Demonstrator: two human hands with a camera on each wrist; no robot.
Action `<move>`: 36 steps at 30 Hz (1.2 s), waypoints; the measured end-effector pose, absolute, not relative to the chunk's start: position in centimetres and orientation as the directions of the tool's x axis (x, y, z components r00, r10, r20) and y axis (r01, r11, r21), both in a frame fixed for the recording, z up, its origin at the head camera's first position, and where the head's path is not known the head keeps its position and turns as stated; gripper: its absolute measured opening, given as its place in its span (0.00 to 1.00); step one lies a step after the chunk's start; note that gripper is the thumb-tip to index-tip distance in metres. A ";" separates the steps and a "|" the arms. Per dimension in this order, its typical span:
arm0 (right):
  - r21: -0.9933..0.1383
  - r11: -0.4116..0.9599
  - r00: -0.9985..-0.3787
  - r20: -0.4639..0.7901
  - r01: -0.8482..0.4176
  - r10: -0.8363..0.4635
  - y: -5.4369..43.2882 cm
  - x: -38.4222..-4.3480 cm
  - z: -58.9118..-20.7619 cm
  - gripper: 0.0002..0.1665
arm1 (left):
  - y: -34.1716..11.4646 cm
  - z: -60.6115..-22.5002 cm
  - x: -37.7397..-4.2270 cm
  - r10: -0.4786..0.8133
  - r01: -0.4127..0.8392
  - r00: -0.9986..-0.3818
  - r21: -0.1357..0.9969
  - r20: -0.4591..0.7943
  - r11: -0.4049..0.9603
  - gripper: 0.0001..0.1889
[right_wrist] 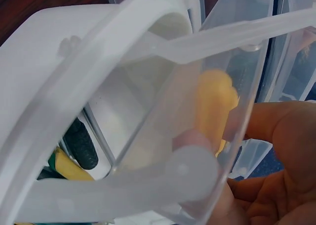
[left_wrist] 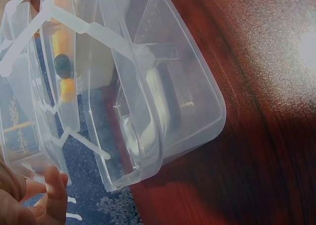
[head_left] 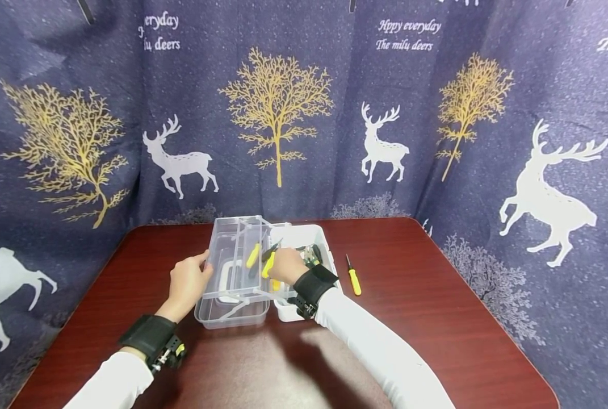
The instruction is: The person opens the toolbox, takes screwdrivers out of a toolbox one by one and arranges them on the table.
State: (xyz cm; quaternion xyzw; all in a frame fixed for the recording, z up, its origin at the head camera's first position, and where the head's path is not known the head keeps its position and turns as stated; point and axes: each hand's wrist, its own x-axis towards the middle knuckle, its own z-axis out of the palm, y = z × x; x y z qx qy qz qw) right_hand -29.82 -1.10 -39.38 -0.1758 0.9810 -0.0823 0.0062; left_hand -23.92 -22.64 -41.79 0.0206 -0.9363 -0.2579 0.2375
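Note:
A clear plastic toolbox (head_left: pixel 232 318) stands unfolded on the table, its see-through trays raised on hinged arms. At the trays' left edge my left hand (head_left: pixel 188 281) grips the rim with its fingertips; in the left wrist view the left hand (left_wrist: pixel 37 198) has bent fingers by that rim. My right hand (head_left: pixel 289 265) is over the right-hand tray and holds a yellow-handled tool (head_left: pixel 268 265). Seen through the plastic in the right wrist view, the yellow handle (right_wrist: pixel 213 104) lies between thumb and fingers; its working end is hidden. Another yellow handle (head_left: pixel 253 255) lies in the tray.
To the right, partly under my right forearm, is a white bin (head_left: pixel 311 230) holding several hand tools (head_left: pixel 311 254). A yellow-handled screwdriver (head_left: pixel 353 278) lies on the dark red table (head_left: pixel 411 318) beside it. A patterned blue curtain (head_left: pixel 309 199) hangs behind the table.

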 end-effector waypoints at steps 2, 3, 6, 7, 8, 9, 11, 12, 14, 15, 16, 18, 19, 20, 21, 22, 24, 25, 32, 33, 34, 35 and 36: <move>-0.148 0.926 -0.938 0.025 -0.347 -0.347 -1.1 -29.9 -39.4 0.14 | -22.7 -41.8 -23.9 -0.164 0.080 -0.887 0.494 0.431 0.866 0.20; -0.141 0.926 -0.937 0.028 -0.349 -0.349 -1.1 -29.9 -39.4 0.13 | -22.6 -41.8 -23.9 -0.165 0.078 -0.888 0.495 0.429 0.866 0.20; -0.144 0.924 -0.935 0.037 -0.353 -0.351 -1.1 -30.0 -39.4 0.12 | -22.6 -41.8 -23.9 -0.170 0.073 -0.889 0.499 0.425 0.863 0.20; -0.148 0.923 -0.935 0.041 -0.355 -0.353 -1.1 -29.9 -39.4 0.12 | -22.6 -41.7 -23.9 -0.171 0.073 -0.889 0.500 0.425 0.863 0.20; -0.149 0.922 -0.934 0.046 -0.358 -0.355 -1.1 -29.9 -39.4 0.12 | -22.6 -41.7 -23.9 -0.172 0.071 -0.890 0.501 0.423 0.863 0.20; -0.149 0.921 -0.933 0.049 -0.361 -0.358 -1.1 -29.9 -39.3 0.12 | -22.6 -41.7 -23.9 -0.172 0.071 -0.889 0.500 0.423 0.863 0.20; -0.155 0.917 -0.930 0.060 -0.367 -0.362 -1.1 -29.8 -39.3 0.12 | -22.6 -41.7 -23.9 -0.171 0.071 -0.890 0.498 0.423 0.864 0.20; -0.155 0.917 -0.930 0.065 -0.368 -0.362 -1.1 -29.8 -39.3 0.12 | -22.7 -41.8 -23.9 -0.171 0.070 -0.891 0.499 0.421 0.864 0.20; -0.157 0.917 -0.930 0.074 -0.367 -0.359 -1.1 -29.7 -39.3 0.13 | -22.7 -41.8 -24.0 -0.172 0.068 -0.891 0.497 0.421 0.865 0.20; -0.159 0.917 -0.931 0.076 -0.365 -0.357 -1.1 -29.7 -39.3 0.13 | -22.7 -41.8 -24.0 -0.172 0.068 -0.891 0.498 0.421 0.865 0.20; -0.162 0.918 -0.932 0.078 -0.361 -0.353 -1.1 -29.7 -39.3 0.13 | -22.7 -41.7 -24.0 -0.173 0.067 -0.891 0.498 0.420 0.864 0.20; -0.165 0.921 -0.935 0.078 -0.354 -0.345 -1.1 -29.7 -39.4 0.14 | -22.7 -41.7 -24.0 -0.174 0.066 -0.892 0.499 0.418 0.864 0.20; -0.168 0.922 -0.937 0.075 -0.350 -0.342 -1.1 -29.7 -39.4 0.14 | -22.7 -41.7 -24.0 -0.174 0.065 -0.891 0.499 0.418 0.864 0.20; -0.165 0.923 -0.938 0.072 -0.346 -0.339 -1.1 -29.8 -39.4 0.15 | -22.7 -41.7 -24.0 -0.174 0.066 -0.892 0.499 0.418 0.864 0.20; -0.163 0.924 -0.938 0.071 -0.346 -0.339 -1.1 -29.8 -39.5 0.15 | -22.7 -41.7 -24.0 -0.173 0.066 -0.892 0.500 0.417 0.863 0.20; -0.163 0.925 -0.939 0.071 -0.344 -0.337 -1.1 -29.9 -39.5 0.16 | -22.6 -41.7 -24.0 -0.174 0.067 -0.891 0.500 0.419 0.863 0.20; -0.159 0.925 -0.938 0.072 -0.346 -0.338 -1.0 -30.0 -39.6 0.16 | -22.6 -41.7 -24.0 -0.174 0.069 -0.888 0.498 0.425 0.864 0.20; -0.158 0.924 -0.937 0.077 -0.349 -0.341 -0.9 -30.1 -39.7 0.16 | -22.6 -41.7 -24.0 -0.172 0.073 -0.886 0.497 0.430 0.865 0.20; -0.200 0.897 -0.917 0.151 -0.395 -0.370 -0.6 -30.5 -39.8 0.15 | -22.5 -41.7 -23.9 -0.161 0.094 -0.878 0.493 0.450 0.865 0.20; -0.213 0.892 -0.915 0.164 -0.398 -0.369 -0.5 -30.5 -39.7 0.15 | -22.5 -41.8 -23.9 -0.160 0.095 -0.878 0.493 0.450 0.865 0.20; -0.226 0.888 -0.914 0.174 -0.400 -0.367 -0.5 -30.5 -39.7 0.16 | -22.5 -41.8 -23.9 -0.161 0.095 -0.878 0.494 0.451 0.864 0.20; -0.236 0.885 -0.913 0.180 -0.402 -0.366 -0.4 -30.5 -39.6 0.15 | -22.5 -41.8 -23.9 -0.158 0.097 -0.879 0.494 0.450 0.864 0.20; -0.245 0.881 -0.911 0.188 -0.404 -0.366 -0.4 -30.4 -39.5 0.15 | -22.5 -41.9 -23.9 -0.156 0.098 -0.881 0.494 0.447 0.864 0.20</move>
